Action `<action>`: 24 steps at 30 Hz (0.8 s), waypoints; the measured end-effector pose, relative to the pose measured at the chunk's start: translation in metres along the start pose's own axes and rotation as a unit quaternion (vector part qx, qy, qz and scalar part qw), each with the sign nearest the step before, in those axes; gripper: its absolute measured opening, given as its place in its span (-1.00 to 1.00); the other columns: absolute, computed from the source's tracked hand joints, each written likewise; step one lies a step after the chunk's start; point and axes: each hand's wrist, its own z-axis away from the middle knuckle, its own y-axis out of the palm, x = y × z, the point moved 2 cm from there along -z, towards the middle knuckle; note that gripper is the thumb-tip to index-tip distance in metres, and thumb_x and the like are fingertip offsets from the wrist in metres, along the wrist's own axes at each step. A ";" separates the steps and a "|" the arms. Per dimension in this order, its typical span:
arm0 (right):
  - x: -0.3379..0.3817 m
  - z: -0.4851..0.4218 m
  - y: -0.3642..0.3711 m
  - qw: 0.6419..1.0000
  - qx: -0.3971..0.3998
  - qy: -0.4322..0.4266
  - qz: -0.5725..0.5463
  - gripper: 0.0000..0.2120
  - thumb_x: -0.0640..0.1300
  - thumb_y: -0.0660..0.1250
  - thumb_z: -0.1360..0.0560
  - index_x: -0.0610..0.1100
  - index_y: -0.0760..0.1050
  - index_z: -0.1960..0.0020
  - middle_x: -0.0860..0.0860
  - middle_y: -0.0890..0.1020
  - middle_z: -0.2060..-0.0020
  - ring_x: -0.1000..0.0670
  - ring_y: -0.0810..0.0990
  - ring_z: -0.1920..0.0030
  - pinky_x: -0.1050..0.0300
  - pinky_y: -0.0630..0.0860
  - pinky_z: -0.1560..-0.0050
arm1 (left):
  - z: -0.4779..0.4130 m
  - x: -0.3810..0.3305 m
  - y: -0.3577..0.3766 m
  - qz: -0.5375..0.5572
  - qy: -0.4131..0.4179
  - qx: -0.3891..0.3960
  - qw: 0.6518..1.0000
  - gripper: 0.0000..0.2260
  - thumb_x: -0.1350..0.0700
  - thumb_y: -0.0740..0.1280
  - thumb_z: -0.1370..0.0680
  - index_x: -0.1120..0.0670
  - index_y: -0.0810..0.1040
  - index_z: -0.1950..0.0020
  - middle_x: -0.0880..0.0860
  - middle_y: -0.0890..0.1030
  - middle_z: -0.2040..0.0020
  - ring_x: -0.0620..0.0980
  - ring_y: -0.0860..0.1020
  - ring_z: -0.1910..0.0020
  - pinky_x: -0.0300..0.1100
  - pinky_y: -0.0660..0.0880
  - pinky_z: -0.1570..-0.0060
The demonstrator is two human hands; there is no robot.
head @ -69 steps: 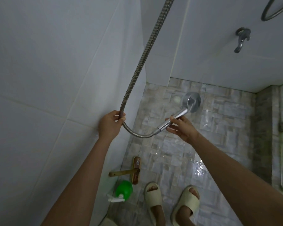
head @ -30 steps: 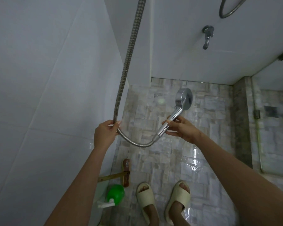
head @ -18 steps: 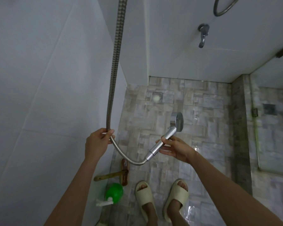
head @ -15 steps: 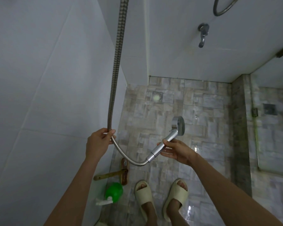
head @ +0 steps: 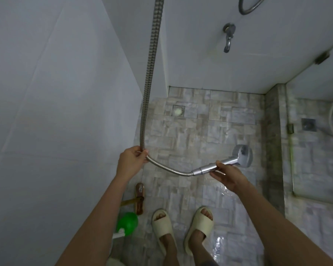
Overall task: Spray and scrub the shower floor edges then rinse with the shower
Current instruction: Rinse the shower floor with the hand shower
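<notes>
Above the wet floor (head: 190,135), right hand (head: 226,174) holds shower head (head: 241,155), left hand (head: 130,162) hose (head: 150,73).

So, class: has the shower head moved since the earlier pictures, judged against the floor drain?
Yes. The shower head has swung right, away from the floor drain, toward the stone kerb.

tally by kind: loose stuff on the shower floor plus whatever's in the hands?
slippers: 2
scrub brush: 1
green spray bottle: 1
shower head: 1, in the right hand
hose: 1, in the left hand
total: 6
</notes>
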 end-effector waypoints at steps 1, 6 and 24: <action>0.006 -0.001 -0.009 1.000 -0.013 0.000 -0.005 -0.92 -0.33 0.27 -0.55 -0.25 0.43 0.13 -0.17 0.55 0.19 -0.09 0.58 0.15 0.05 0.65 0.28 | 0.000 -0.005 0.008 0.002 -0.005 0.005 1.000 -0.87 0.15 0.43 -0.57 0.08 0.65 0.18 0.07 0.73 0.15 0.00 0.73 0.16 -0.06 0.65 -0.01; 0.036 -0.009 -0.057 0.996 -0.083 -0.001 -0.034 -0.86 -0.36 0.29 -0.53 -0.24 0.40 0.18 -0.14 0.48 0.30 -0.07 0.59 0.27 0.03 0.64 0.37 | 0.000 -0.029 0.053 0.072 -0.052 0.027 0.996 -0.96 0.21 0.44 -0.55 0.09 0.67 0.06 0.06 0.71 0.10 -0.13 0.67 0.19 -0.39 0.56 0.27; 0.130 -0.003 -0.156 0.962 -0.160 -0.162 -0.149 -0.83 -0.31 0.27 -0.56 -0.28 0.36 -0.13 -0.18 0.52 0.10 -0.10 0.61 0.18 0.12 0.61 0.42 | -0.021 -0.137 0.151 0.223 -0.083 0.021 0.971 -0.89 0.17 0.37 -0.59 0.12 0.62 0.13 0.02 0.69 0.13 -0.02 0.68 0.10 -0.21 0.59 0.08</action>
